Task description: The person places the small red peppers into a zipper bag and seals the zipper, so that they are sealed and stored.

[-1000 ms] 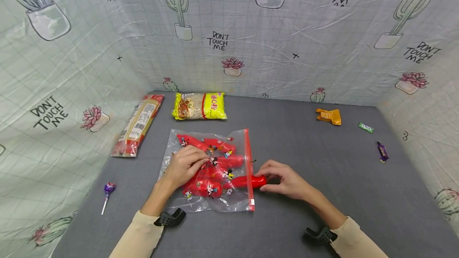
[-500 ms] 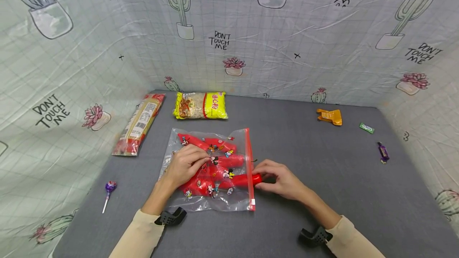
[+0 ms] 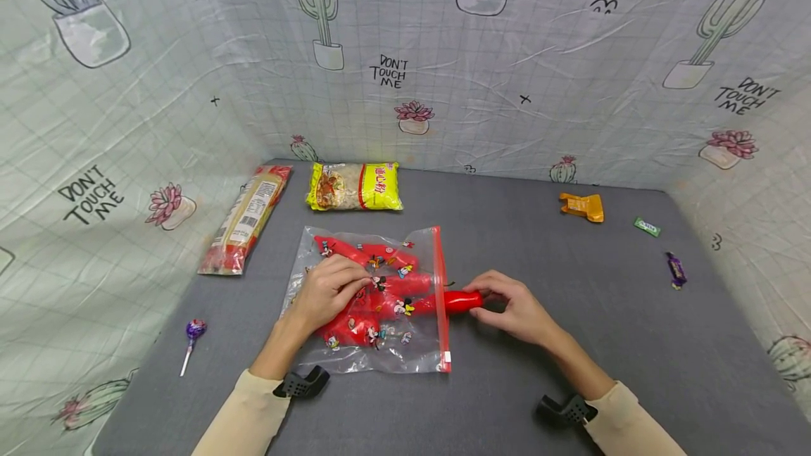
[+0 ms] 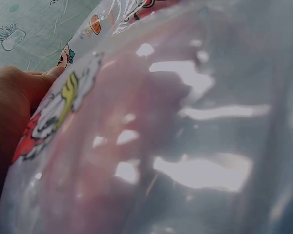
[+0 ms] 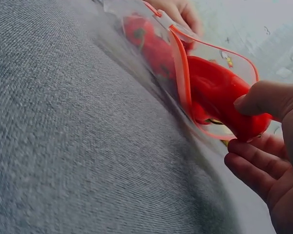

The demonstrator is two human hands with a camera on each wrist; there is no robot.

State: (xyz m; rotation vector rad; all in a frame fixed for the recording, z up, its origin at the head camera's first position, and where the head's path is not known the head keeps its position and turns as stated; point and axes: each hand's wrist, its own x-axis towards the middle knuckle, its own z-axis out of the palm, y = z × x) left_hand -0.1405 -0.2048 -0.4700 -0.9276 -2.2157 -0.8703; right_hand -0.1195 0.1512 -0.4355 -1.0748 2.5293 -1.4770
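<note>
A clear zip bag (image 3: 367, 364) with cartoon prints and a red zip edge lies flat, its opening facing right. Inside it are several red peppers (image 3: 405, 283), seen through the film. My left hand (image 3: 328, 294) rests over the bag's middle and pinches its top film between thumb and fingers. One long red pepper (image 3: 464, 301) sticks out through the opening, its other part inside the bag. With thumb and fingers my right hand (image 3: 510, 307) grips its outer end. In the right wrist view the thumb presses on this glossy pepper (image 5: 217, 90), and the zip edge (image 5: 181, 73) gapes around it.
Behind the bag lie a yellow food packet (image 3: 353, 187) and, to its left, a long noodle packet (image 3: 246, 220). A lollipop (image 3: 191, 345) is at the left. Toward the right are an orange wrapper (image 3: 581, 207), a green sweet (image 3: 647, 226) and a purple sweet (image 3: 676, 269).
The pepper first slid left into the bag with my right hand, then came back right and slightly away from me, sticking out further now. My left hand has stayed on the bag.
</note>
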